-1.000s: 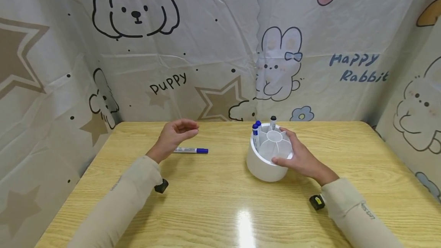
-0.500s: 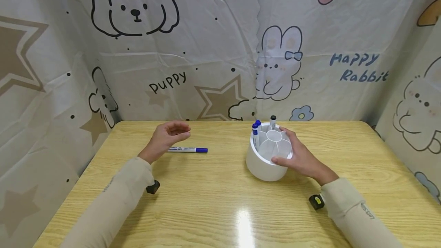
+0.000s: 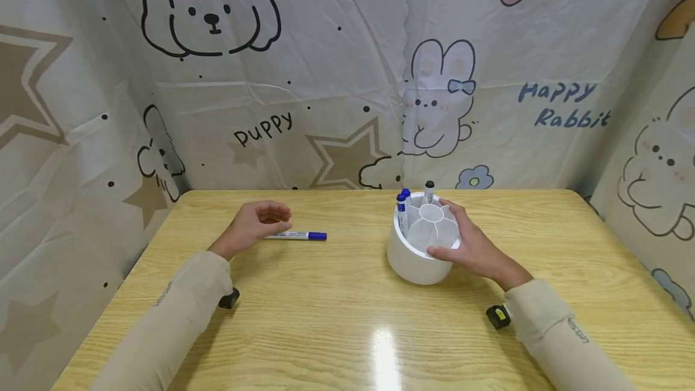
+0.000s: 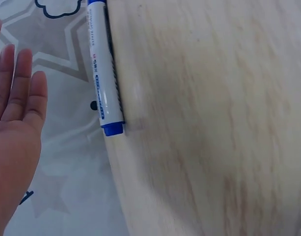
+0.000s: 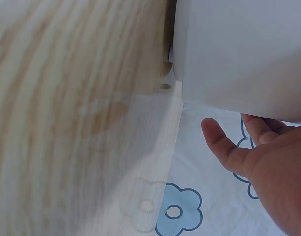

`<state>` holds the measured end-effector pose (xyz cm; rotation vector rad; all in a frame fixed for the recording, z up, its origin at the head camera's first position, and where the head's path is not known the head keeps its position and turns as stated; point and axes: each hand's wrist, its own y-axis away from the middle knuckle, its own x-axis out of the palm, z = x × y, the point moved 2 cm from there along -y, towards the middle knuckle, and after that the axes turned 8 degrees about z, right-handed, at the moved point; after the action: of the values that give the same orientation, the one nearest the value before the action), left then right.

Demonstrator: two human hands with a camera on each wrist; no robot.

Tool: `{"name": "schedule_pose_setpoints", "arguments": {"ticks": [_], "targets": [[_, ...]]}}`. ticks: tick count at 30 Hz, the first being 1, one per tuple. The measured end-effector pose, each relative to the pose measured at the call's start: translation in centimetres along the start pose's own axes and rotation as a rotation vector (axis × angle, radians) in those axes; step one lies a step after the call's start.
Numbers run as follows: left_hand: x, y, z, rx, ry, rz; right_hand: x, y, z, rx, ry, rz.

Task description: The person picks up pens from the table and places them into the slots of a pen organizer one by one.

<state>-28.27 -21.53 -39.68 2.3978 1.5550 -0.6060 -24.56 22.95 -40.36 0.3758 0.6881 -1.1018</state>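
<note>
A white marker with a blue cap (image 3: 295, 236) lies on the table, partly hidden in the head view by my left hand (image 3: 252, 227). That hand hovers over its left end with relaxed fingers and nothing in them. The left wrist view shows the marker (image 4: 105, 73) full along the table, apart from the hand (image 4: 17, 132). My right hand (image 3: 478, 249) holds a round white pen organizer (image 3: 415, 264) at its right side, thumb on the front rim and fingers at the back. Two blue-capped markers (image 3: 402, 213) and one black-capped marker (image 3: 429, 193) stand in its compartments.
The wood-grain table (image 3: 326, 312) ends at the back against a printed cloth curtain (image 3: 326, 77), which also hangs along both sides. A black wrist camera (image 3: 498, 317) sits under the right sleeve, and another camera (image 3: 229, 298) under the left sleeve.
My left hand has moved left and lower, from above the middle of the lying marker towards its left end. The right hand and the organizer stay in place.
</note>
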Motion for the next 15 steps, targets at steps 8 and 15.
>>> {"name": "schedule_pose_setpoints", "arguments": {"ticks": [8,15], "targets": [[-0.4,0.0,0.9,0.002,-0.126,0.013,0.0,0.0,-0.1,0.001,-0.004,0.000],[-1.2,0.5,2.1,-0.049,-0.161,0.019,0.0,0.1,0.0,0.006,-0.007,0.002]]}}
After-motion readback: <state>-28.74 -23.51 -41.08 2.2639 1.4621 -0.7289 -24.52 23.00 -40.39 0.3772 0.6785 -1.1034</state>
